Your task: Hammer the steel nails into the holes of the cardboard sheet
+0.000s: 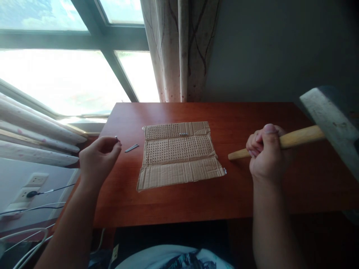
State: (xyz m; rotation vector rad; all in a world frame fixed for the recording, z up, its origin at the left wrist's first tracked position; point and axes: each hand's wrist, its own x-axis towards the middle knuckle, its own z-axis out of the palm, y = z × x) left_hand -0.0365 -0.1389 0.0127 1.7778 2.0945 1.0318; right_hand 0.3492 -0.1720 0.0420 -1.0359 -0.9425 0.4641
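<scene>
Perforated cardboard [177,154] is laid flat on the desk [179,205] between both hands, its creases running left to right, a short row of metal heads [183,133] seen in its far panel. It lies rightward of the left hand [98,157], where a nail [116,138] is apparently pinched by the fingertips. Loose nails [131,148] are set between, slanting away rightward. The hammer [303,136] is gripped by the right hand's [266,153] curled fingers.

Peering forward and down now from head height, close over the tabletop [179,205], facing curtain [165,48] and wall [260,52] beyond.
</scene>
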